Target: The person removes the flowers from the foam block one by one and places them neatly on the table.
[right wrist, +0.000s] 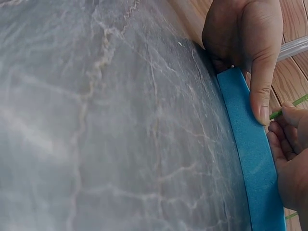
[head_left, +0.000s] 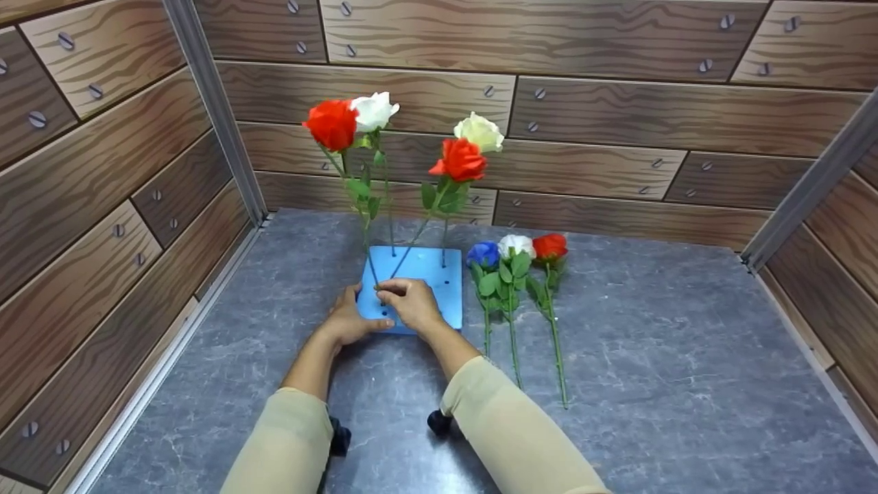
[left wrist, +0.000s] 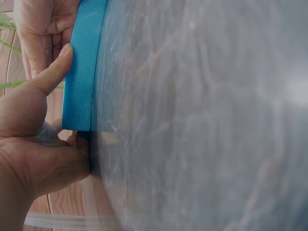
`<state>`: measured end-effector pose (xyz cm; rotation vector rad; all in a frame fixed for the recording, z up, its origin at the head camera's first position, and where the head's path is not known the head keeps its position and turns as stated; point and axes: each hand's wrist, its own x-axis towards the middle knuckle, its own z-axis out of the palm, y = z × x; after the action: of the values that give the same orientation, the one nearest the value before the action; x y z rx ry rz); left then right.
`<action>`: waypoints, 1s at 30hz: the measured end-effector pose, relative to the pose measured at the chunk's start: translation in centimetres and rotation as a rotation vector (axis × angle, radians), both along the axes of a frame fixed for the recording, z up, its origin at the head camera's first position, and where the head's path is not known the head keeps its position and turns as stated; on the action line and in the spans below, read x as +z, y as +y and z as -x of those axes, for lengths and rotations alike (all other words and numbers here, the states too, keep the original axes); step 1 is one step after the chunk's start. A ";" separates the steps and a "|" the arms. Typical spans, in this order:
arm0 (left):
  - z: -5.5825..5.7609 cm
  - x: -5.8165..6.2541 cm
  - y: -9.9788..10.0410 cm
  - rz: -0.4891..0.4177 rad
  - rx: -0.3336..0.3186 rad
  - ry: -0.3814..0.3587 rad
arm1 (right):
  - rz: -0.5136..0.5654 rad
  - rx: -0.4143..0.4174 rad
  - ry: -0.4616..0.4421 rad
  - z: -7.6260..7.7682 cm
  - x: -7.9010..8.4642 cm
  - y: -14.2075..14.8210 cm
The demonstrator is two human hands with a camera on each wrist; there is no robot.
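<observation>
A blue foam block [head_left: 449, 302] with small holes lies on the table with several artificial roses standing in or over it. My left hand [head_left: 348, 321] grips the block's near left corner, thumb along the front edge and fingers at the left side. My right hand [head_left: 411, 302] is over the block, pinching a thin green stem [right wrist: 276, 114] between thumb and fingers. A red rose [head_left: 332, 125] leans left, its stem running down to the right fingertips. Another red rose [head_left: 459, 161] slants right, its stem passing behind that hand. Behind stand a white rose [head_left: 374, 111] and a cream rose [head_left: 479, 132].
To the right of the block, a blue rose [head_left: 484, 254], a white rose [head_left: 516, 245] and a red rose [head_left: 550, 245] lie on the grey marbled table [head_left: 658, 357]. Wood-patterned walls [head_left: 617, 137] enclose the back and sides.
</observation>
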<state>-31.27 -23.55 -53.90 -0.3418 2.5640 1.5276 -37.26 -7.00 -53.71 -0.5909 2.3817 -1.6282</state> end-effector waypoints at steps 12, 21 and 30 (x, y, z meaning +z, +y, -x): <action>0.3 0.3 0.6 0.011 -0.007 -0.046 | 0.107 -0.028 -0.009 0.0 -0.2 0.5; 0.6 1.2 1.0 0.066 -0.001 -0.104 | 0.236 -0.027 0.028 -0.3 -0.7 0.7; 0.5 1.5 0.9 0.071 0.006 -0.104 | 0.344 -0.055 0.142 -0.6 -1.0 0.8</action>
<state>-31.79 -22.68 -52.41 -0.4254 2.5428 1.3843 -36.66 -6.25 -54.67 -0.7265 2.2417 -2.1070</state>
